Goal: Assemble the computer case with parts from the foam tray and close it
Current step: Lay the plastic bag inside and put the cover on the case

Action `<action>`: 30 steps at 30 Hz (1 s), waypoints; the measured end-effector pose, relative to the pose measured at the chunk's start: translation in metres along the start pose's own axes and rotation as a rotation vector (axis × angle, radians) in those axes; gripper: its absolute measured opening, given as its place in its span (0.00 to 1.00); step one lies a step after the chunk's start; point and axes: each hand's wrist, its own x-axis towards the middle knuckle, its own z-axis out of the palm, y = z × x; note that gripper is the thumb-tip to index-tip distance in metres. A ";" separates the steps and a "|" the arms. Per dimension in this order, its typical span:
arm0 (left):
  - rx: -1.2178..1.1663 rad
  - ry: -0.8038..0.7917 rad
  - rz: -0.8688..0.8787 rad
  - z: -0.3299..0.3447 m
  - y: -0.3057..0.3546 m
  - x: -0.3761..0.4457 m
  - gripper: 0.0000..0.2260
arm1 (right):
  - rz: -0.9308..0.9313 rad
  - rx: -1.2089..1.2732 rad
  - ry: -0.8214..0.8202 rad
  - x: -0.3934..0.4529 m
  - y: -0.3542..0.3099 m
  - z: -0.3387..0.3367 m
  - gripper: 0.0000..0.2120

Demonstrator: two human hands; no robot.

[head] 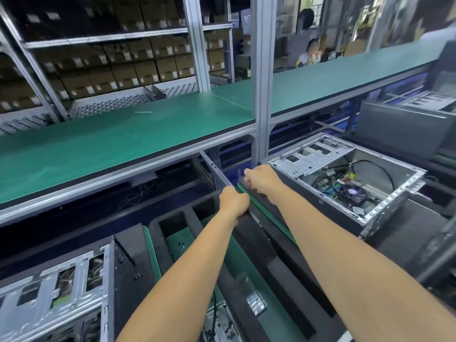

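While both hands, left hand (234,202) nearer, right hand (262,180) farther, curl round the long black panel (265,219) running near-to-far, the open computer case (345,178) lies just right, foam tray (172,233) below-left.

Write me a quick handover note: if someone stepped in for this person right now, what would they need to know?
Hands: left hand and right hand both grip the far edge of the black foam tray, arms stretched out.
Things: the open computer case lies on its side to the right of the tray, board and cables showing. A metal part sits in the tray near the body. Another open case is at lower left.
Done: nothing clearly fitted, as far as I can tell.
Left: take parts from the tray, fit them, close the case.
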 end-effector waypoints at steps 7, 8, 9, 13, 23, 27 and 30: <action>-0.004 0.117 0.238 -0.031 0.050 -0.027 0.06 | -0.006 0.118 -0.210 -0.020 -0.052 0.002 0.23; 0.026 0.120 0.271 -0.040 0.054 -0.033 0.07 | -0.031 0.094 -0.220 -0.023 -0.064 0.003 0.27; 0.074 0.138 0.317 -0.049 0.057 -0.039 0.08 | -0.076 0.041 -0.204 -0.027 -0.076 0.004 0.29; 0.209 0.202 0.511 -0.080 0.058 -0.069 0.09 | -0.251 -0.306 -0.022 -0.052 -0.121 0.015 0.19; 0.636 0.333 0.805 -0.164 0.034 -0.143 0.13 | -0.333 -0.128 0.420 -0.141 -0.162 0.058 0.15; 0.722 0.402 0.894 -0.206 0.006 -0.185 0.14 | -0.366 0.017 0.494 -0.201 -0.170 0.089 0.16; 0.775 0.414 0.797 -0.240 -0.021 -0.212 0.10 | -0.389 0.127 0.504 -0.247 -0.166 0.121 0.15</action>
